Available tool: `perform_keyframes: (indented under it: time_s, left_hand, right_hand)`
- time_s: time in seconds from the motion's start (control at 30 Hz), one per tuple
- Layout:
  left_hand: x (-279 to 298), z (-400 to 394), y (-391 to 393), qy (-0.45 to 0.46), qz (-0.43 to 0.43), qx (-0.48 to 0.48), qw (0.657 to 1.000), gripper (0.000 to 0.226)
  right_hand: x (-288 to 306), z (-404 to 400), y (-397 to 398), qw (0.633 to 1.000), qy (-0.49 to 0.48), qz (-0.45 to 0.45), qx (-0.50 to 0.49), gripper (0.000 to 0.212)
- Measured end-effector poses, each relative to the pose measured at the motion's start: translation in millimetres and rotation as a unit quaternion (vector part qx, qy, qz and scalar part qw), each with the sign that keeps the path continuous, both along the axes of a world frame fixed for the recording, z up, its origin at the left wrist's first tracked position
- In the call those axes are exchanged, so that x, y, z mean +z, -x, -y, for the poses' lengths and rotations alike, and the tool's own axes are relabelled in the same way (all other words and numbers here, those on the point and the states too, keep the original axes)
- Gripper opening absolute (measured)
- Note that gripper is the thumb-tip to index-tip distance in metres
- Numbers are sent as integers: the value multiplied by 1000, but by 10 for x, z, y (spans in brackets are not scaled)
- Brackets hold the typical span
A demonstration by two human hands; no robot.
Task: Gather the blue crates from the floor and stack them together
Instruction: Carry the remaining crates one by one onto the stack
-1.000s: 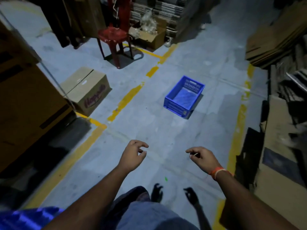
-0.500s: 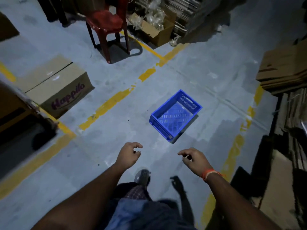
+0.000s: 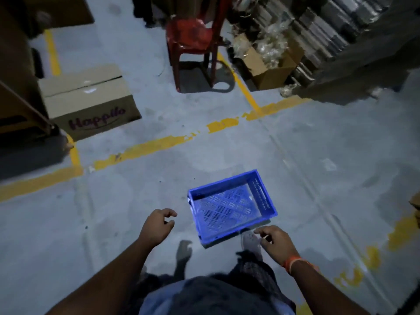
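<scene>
Crate (image 3: 231, 206) upright, long axis slanting left-right; both hands loosely curled, empty.

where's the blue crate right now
In the head view the blue crate sits on the grey floor low and centre-right, just ahead of both hands, nearer the right hand.

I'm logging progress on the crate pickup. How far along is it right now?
Done: nothing that shows; no stack is in view. In hand: neither the left hand nor the right hand holds anything; both hang with loosely curled fingers near the one blue crate, which sits empty on the floor. Left: gripping that crate, lifting it and stacking it with others, none visible here.
</scene>
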State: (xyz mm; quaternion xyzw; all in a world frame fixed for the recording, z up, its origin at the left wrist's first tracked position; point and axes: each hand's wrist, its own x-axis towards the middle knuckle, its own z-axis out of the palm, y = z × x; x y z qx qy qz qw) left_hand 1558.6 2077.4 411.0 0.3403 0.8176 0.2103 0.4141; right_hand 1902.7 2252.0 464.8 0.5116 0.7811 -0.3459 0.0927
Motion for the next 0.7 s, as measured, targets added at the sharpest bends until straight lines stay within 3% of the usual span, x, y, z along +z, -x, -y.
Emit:
perform_keyframes:
  time_s: [0.17,0.23,0.33,0.5,0.7]
  left_hand:
    - [-285,-651,-1173,29,32,142,989,24]
    - [-347,-849,-1573,30,42,155,987,27]
    - [-602,-1086,-1963,41,46,164,984,33]
    - [-1468,-1329,-2089,63,17,253,965,35]
    - [-2749,-1545,-1876,118,-46,270,955,38]
  right_hand:
    - [-493,-1437,-538,994,30,-35,97,37]
    - [-670,-1850,-711,993,24,-31,114,29]
    - [-1058,-2320,-896,992,12,-56,111,35]
    - [-1866,-2789,-973,990,3,-50,129,43]
    - [-3111,-3191,-973,990,17,-27,139,42]
